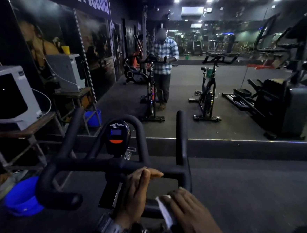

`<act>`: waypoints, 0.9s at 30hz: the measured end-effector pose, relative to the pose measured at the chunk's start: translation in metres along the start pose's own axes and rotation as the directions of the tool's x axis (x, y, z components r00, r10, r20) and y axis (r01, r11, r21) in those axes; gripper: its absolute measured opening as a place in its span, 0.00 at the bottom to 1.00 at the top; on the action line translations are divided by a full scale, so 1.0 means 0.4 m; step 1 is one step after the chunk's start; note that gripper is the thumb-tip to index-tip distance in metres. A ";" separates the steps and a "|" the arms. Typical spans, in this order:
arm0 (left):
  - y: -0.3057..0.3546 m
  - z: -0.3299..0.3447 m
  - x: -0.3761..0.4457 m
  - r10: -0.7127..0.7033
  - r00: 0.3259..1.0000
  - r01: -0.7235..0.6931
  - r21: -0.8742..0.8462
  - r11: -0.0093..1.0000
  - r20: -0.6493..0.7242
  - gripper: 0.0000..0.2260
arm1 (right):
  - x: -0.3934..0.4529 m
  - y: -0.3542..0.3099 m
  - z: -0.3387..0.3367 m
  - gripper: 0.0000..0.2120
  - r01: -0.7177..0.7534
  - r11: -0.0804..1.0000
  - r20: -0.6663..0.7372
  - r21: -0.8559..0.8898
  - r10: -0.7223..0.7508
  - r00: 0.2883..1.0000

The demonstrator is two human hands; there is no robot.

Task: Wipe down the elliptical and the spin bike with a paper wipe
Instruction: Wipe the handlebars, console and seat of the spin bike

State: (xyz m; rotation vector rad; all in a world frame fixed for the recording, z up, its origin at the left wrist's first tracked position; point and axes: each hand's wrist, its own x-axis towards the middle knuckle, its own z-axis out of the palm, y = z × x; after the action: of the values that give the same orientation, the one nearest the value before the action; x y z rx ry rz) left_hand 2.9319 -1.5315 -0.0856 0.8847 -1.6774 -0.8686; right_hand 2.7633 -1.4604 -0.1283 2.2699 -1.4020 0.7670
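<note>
The spin bike's black handlebars [83, 165] fill the lower middle, with a small console [116, 135] showing a blue screen above the crossbar. My left hand [136, 192], a watch on its wrist, rests on the crossbar with straight fingers laid over it. My right hand [188, 210] presses a white paper wipe [166, 213] onto the near right handlebar end, fingers curled over the wipe. The elliptical shows only as a reflection [282, 96] in the wall mirror at the right.
A large mirror ahead reflects a person at a spin bike [152, 91], a second bike [208, 90] and the gym floor. At left stand a grey machine [11, 97] on a wooden table and a blue bucket [22, 196] on the floor.
</note>
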 end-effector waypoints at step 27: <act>0.042 0.020 -0.020 0.046 0.989 -0.125 0.625 0.770 0.141 0.35 | -0.068 0.007 -0.017 0.42 -0.032 0.980 0.115 0.195 0.010 0.993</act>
State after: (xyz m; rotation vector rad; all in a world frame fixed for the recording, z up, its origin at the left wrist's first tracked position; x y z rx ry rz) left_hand 2.9235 -1.5154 -0.0764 1.2067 -2.1478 -0.2699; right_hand 2.7495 -1.4387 -0.1394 2.4878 -1.4604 0.8283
